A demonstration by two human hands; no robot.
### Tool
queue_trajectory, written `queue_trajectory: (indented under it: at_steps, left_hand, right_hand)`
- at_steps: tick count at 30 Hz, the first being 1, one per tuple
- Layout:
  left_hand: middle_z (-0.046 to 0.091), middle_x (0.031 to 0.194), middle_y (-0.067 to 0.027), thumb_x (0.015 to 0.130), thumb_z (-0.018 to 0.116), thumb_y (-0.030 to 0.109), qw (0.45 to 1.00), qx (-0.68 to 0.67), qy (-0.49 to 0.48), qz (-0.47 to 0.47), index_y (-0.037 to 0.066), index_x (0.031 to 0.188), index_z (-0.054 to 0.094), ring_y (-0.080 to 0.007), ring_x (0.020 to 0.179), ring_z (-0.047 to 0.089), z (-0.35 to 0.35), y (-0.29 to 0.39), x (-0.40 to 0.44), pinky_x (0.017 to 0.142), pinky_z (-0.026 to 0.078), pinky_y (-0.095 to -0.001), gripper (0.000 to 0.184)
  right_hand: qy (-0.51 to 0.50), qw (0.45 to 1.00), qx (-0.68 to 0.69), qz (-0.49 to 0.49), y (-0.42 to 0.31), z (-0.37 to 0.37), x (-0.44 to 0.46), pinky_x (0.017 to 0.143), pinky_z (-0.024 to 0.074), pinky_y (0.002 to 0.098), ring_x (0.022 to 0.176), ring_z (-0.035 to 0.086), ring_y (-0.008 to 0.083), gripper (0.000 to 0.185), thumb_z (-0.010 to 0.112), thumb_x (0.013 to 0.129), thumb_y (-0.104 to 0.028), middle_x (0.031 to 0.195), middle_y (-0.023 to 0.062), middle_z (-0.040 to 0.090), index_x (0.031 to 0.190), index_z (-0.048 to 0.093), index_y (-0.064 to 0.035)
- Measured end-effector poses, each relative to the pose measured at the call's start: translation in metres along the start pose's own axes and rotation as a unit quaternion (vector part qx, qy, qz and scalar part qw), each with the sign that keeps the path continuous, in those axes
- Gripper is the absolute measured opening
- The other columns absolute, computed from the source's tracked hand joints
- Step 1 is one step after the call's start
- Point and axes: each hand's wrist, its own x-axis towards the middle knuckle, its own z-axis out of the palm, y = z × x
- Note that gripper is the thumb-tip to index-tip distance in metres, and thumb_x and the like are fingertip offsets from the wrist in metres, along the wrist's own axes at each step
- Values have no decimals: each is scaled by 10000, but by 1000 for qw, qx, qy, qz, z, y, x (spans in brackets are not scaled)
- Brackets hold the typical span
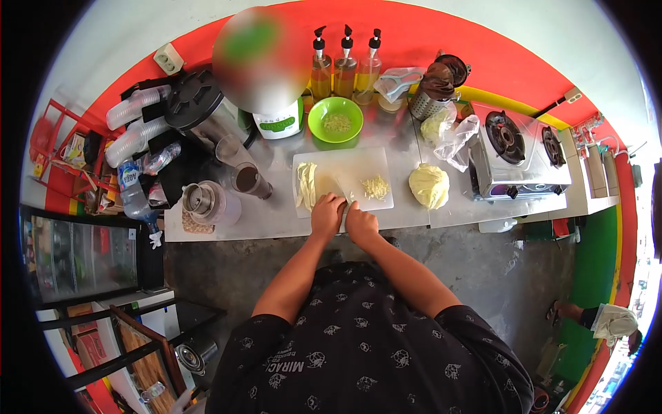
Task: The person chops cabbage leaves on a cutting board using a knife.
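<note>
Black printed shirt [365, 338] fills the near middle, a metal counter [407, 145] beyond it bearing a white cutting board [355, 162] and, farther right, a pale cabbage [429, 185]. At the board's near edge the left hand [327, 214] curls, its grasp unclear, beside the clenched right hand [361, 223]; leaf strips [307, 185] lie left, shreds [376, 188] right, and the right's slim knife [343, 224] shows between both hands.

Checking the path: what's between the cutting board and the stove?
Between cutting board and stove: the pale cabbage and, farther back, a plastic bag; head view shows both.
</note>
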Motion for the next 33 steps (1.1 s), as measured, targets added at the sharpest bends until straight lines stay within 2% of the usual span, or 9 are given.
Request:
queue_trajectory:
  at_steps: [5,7,11,13,19,24,26,29,33]
  left_hand:
    - [643,935,-77,889,677,140,1000,10,-2,19,79,945,709,-319,923,602,-1,-1,4,820,492,-425,88]
    - [625,925,-41,887,671,132,999,24,-6,28,103,920,707,-282,925,597,-1,1,6,817,500,-406,57]
    - [624,927,-32,878,677,121,999,10,-7,33,104,915,716,-275,947,590,4,0,17,831,491,-405,56]
    - [626,930,-32,862,678,98,998,14,17,57,102,929,731,-275,968,583,4,-1,12,852,479,-411,85]
    - [654,979,-43,839,646,41,998,5,5,61,89,961,743,-285,983,582,7,-8,6,872,473,-419,163]
    - [667,1006,-51,850,632,52,998,-1,-6,56,90,969,739,-295,987,591,7,-8,5,878,483,-418,164]
    - [669,1011,-52,856,628,57,999,0,2,47,89,966,736,-295,988,595,6,-7,5,876,489,-415,159]
    - [681,992,-67,876,630,73,1000,-6,16,3,83,963,729,-315,958,609,3,1,8,839,506,-419,131]
    - [658,972,-52,883,634,90,1000,20,-18,8,93,958,732,-300,965,610,-1,0,6,830,517,-411,123]
  right_hand:
    - [-1,999,-30,-20,20,-6,0,740,606,451,883,742,376,223,565,929,-133,928,225,734,1084,495,11]
    - [-4,999,-44,7,36,-9,1,749,601,463,895,736,392,218,540,942,-144,955,241,727,1090,498,11]
    - [20,999,-31,22,59,-24,8,801,586,486,939,719,422,227,514,945,-143,992,267,714,1111,502,12]
    - [13,1000,-19,13,50,-26,9,803,585,486,950,717,420,230,520,939,-134,1002,271,711,1112,501,16]
    - [-15,1000,-6,-16,18,-18,0,808,586,476,952,717,412,234,564,907,-95,1010,270,710,1099,501,23]
    - [2,1000,-17,-7,12,-10,-4,810,589,461,945,723,398,244,590,901,-107,990,251,719,1087,498,20]
    - [-23,999,2,23,8,-7,-7,802,593,447,954,727,381,247,597,901,-107,981,241,723,1086,491,19]
    - [-4,999,-5,34,2,2,-1,782,598,437,935,734,370,261,612,898,-114,974,238,724,1087,487,16]
    - [12,1000,-18,10,2,-9,2,765,603,431,910,741,361,261,620,900,-125,952,223,731,1080,489,10]
